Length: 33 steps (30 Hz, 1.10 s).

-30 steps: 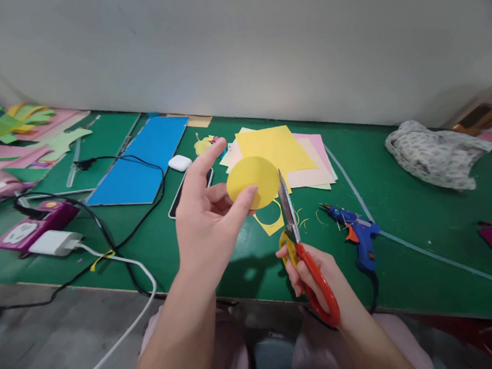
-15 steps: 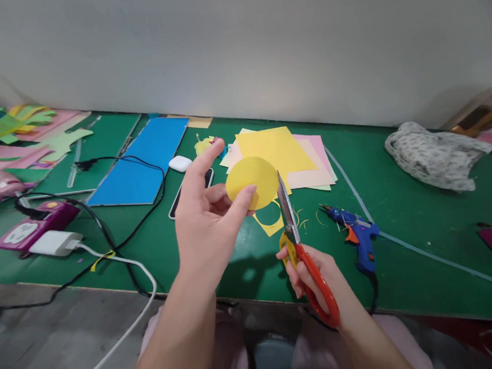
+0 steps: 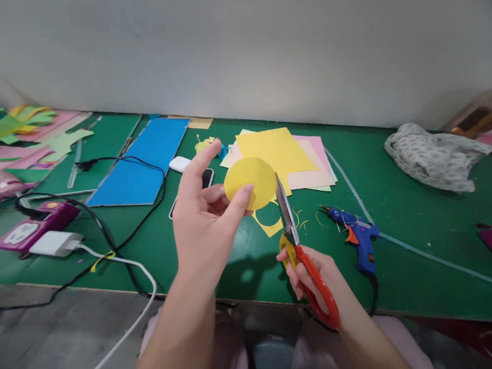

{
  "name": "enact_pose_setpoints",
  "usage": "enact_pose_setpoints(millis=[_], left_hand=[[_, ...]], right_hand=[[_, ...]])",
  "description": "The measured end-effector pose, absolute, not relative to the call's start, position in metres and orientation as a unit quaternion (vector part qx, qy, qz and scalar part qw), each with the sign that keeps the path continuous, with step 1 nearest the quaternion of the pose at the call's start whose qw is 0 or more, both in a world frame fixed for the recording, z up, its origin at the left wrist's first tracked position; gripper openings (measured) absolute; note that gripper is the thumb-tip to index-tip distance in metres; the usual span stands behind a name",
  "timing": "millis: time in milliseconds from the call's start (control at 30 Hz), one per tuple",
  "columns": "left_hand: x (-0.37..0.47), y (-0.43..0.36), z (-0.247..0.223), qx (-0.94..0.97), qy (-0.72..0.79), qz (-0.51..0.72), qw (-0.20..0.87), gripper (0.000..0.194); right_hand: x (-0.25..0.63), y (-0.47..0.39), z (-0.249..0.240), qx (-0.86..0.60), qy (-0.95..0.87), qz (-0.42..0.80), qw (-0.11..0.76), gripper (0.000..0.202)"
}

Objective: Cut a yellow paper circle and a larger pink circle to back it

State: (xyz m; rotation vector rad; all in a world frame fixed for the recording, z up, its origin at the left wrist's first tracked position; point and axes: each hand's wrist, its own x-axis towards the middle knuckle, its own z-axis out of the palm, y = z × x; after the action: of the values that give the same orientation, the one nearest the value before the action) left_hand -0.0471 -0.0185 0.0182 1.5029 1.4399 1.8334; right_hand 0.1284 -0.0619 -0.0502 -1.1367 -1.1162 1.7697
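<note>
A round yellow paper disc (image 3: 251, 175) is pinched between the thumb and fingers of my left hand (image 3: 206, 222), held above the table. My right hand (image 3: 311, 270) grips scissors (image 3: 319, 287) with one red and one yellow handle loop. Their blades point up and away, the tips at the disc's right edge. Below and behind lies a yellow paper scrap (image 3: 270, 220) with a round hole, and thin curled trimmings rest beside it. A stack of coloured sheets with yellow paper (image 3: 286, 146) on top sits just beyond the disc.
A blue glue gun (image 3: 360, 235) lies to the right on the green table (image 3: 404, 222). Toward the left are a blue board (image 3: 141, 165), a phone (image 3: 207, 178), a white case (image 3: 179, 164), a purple power strip (image 3: 38, 225) and trailing cables. A grey patterned cloth bundle (image 3: 433, 156) sits far right.
My left hand and the yellow disc have shifted very slightly left. The scissors stay at the disc's right edge, their tips a touch further left.
</note>
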Motion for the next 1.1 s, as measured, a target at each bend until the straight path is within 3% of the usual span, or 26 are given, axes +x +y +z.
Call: enact_pose_setpoints(millis=[533, 1100], left_hand=[[-0.0423, -0.0217, 0.0251, 0.492, 0.545, 0.651, 0.191, 0.057], [-0.0442, -0.0233, 0.0218, 0.518, 0.541, 0.631, 0.201, 0.060]], right_hand=[[0.1302, -0.0618, -0.0496, -0.443, -0.434, 0.695, 0.365, 0.031], [0.1289, -0.0607, -0.0456, -0.454, -0.437, 0.685, 0.365, 0.043]])
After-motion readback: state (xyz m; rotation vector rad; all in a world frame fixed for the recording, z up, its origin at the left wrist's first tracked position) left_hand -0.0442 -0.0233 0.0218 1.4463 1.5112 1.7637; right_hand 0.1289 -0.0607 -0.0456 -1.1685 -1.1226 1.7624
